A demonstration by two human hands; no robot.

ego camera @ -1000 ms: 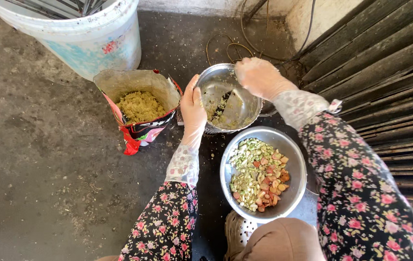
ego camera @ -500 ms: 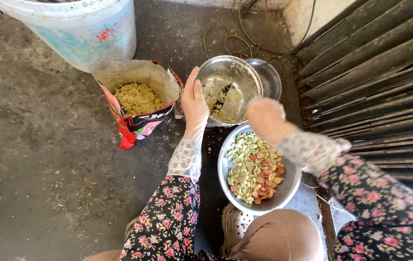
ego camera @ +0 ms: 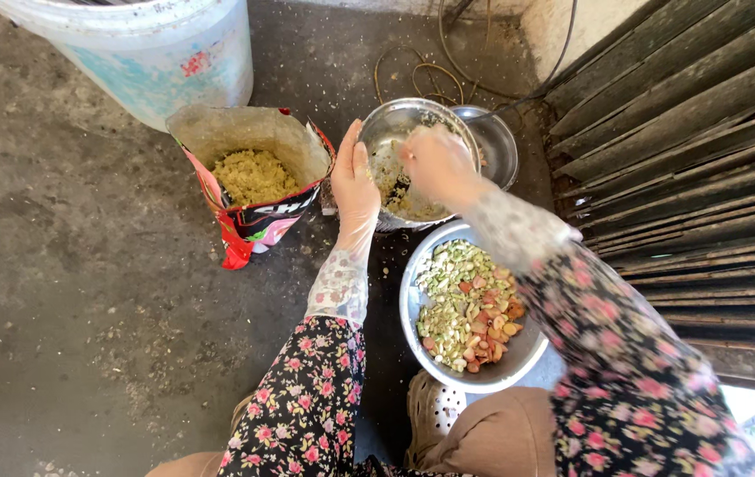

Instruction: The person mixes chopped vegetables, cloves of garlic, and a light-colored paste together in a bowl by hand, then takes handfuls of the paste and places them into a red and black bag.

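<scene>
**Steel bowl being steadied on the floor while its contents are being worked**

A steel mixing bowl [ego camera: 413, 163] is being kept on the concrete floor [ego camera: 77, 291], between an open feed bag [ego camera: 254, 181] and a second, smaller steel bowl [ego camera: 490, 141] that is lying just behind it to the right. The near-left rim of the mixing bowl is being touched by the left hand [ego camera: 353, 181], which is being held flat and upright against the rim with its fingers together and extended, not clamped around anything. The right hand [ego camera: 435, 163] is being held over the inside of the same bowl, above a pale, crumbly mixture; its fingers are being curled downward and are blurred, so whether anything is being pinched between them cannot be told.

Nearer the person, a wider steel bowl of chopped green and reddish vegetable pieces [ego camera: 470, 305] is being kept just beside the mixing bowl, under the right forearm. The feed bag is being left standing open, filled with yellowish crumbly meal. A large pale plastic bucket [ego camera: 156, 53] is being kept behind the bag, and dark slatted shutters [ego camera: 686, 168] are being seen along the right side.
</scene>
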